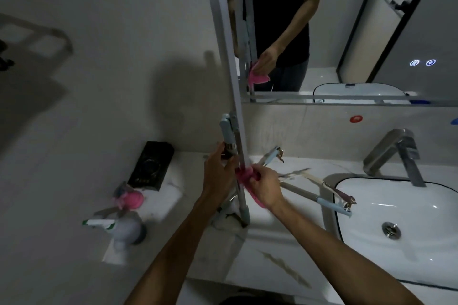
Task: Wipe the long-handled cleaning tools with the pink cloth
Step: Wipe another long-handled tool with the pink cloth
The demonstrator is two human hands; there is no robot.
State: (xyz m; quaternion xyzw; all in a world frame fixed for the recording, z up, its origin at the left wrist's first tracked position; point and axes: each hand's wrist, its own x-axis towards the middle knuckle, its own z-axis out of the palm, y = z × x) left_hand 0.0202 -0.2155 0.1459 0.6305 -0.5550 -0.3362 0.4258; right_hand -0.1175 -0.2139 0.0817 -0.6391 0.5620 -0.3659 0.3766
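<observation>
Right by the hands, more tools (319,199) on counter (270,262), sink (396,218) w/ faucet (396,153) beyond right hand (266,189) gripping pink cloth (244,177) round upright tool (226,62), left hand (218,173) holding its shaft, mirror (347,32) behind.

The left hand (218,173) grips a long grey upright cleaning-tool handle (229,82) at its pale-blue joint, while the right hand (266,189) wraps a crumpled pink cloth (244,177) around the shaft. More pale-blue-tipped long-handled tools (312,195) lie on the white marble counter (272,267) beside the white basin (396,218).

Both forearms reaching fwd; left hand (218,173) gripping w/ curled fingers, right hand (266,187) clenching beside it.
</observation>
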